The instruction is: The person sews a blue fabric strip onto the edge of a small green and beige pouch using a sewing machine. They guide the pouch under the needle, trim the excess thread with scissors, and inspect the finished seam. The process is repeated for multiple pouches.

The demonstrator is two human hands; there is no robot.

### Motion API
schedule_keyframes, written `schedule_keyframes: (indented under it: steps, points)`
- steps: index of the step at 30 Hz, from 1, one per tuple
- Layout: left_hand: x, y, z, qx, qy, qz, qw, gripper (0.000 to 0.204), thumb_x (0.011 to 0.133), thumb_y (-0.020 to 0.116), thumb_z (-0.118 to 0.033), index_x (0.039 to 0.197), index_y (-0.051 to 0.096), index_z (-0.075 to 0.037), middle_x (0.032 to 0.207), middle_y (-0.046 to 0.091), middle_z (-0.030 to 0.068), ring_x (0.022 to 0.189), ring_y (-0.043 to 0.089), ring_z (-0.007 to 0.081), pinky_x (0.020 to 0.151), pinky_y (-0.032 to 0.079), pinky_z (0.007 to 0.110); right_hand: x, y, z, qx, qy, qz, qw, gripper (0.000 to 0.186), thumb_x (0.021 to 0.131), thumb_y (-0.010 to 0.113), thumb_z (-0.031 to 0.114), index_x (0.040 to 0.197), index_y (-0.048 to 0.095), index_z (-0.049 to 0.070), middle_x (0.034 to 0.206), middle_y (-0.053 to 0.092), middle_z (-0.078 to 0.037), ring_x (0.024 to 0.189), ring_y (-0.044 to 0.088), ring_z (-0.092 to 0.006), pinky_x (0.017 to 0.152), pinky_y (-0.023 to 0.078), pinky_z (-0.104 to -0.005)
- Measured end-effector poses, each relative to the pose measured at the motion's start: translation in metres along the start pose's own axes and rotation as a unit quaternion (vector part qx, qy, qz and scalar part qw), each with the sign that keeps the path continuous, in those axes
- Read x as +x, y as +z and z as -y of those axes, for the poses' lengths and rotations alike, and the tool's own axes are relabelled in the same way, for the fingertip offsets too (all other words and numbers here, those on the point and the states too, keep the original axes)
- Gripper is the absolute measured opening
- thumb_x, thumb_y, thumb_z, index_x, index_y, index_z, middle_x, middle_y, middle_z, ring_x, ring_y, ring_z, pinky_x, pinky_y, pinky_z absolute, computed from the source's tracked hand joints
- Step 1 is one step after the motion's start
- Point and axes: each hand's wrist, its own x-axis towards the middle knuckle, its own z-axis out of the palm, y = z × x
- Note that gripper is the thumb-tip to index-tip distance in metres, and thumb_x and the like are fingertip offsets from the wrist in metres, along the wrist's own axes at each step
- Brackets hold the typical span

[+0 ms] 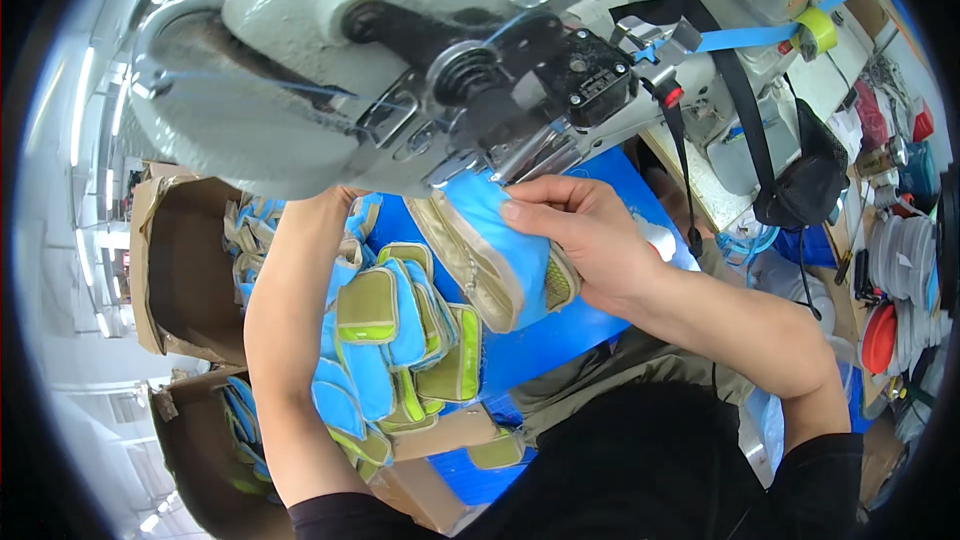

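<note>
Beneath the head of a grey industrial sewing machine (270, 130), a small blue and beige fabric pouch (492, 240) hangs with its upper edge at the metal presser area. My right hand (600, 235) pinches the pouch's upper right edge between thumb and fingers. Behind the machine head, my left hand (338, 196) shows little more than its wrist; its fingers are hidden. Left of the held pouch, between my forearms, lies a pile of similar blue, green and beige pouches (368, 305).
A bright blue work surface (545, 345) lies under the machine. Two open cardboard boxes (147, 270) with fabric pieces stand at the left. Blue binding tape (750, 37) feeds into the machine from the right. Dark straps and a black pouch (805, 190) hang at the right, near stacked white reels (900, 255).
</note>
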Motion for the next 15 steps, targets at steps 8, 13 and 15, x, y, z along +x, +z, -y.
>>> schedule_keyframes:
  steps: [8,13,15]
  points:
    - [0.02,-0.009,0.015,0.073,0.044,0.001,0.996,0.031,0.089,0.071,-0.012,0.119,0.066,-0.003,0.114,0.069,0.0097,0.1,0.065,0.0236,0.09,0.054,0.037,-0.001,0.003,0.0,0.024,-0.008,-0.05,0.998,0.027,0.092,0.077,0.01,0.112,0.069,-0.007,0.104,0.072,-0.012,0.089,0.068,-0.0135,0.078,0.056,-0.0276]
    - [-0.011,0.007,0.011,0.223,0.137,-0.089,0.961,0.029,0.089,0.069,-0.01,0.116,0.066,-0.002,0.112,0.069,0.0098,0.099,0.066,0.0246,0.088,0.054,0.037,0.0,0.01,-0.001,0.031,0.014,-0.033,0.999,0.027,0.091,0.077,0.01,0.111,0.069,-0.006,0.104,0.072,-0.013,0.091,0.069,-0.0142,0.08,0.056,-0.0277]
    - [-0.03,0.038,-0.013,0.31,0.152,-0.239,0.907,0.028,0.089,0.069,-0.009,0.115,0.066,-0.002,0.111,0.069,0.0099,0.098,0.067,0.025,0.088,0.055,0.037,0.002,0.003,0.0,0.04,0.013,-0.021,0.999,0.027,0.092,0.077,0.01,0.112,0.069,-0.006,0.104,0.073,-0.012,0.091,0.069,-0.0141,0.081,0.056,-0.0278]
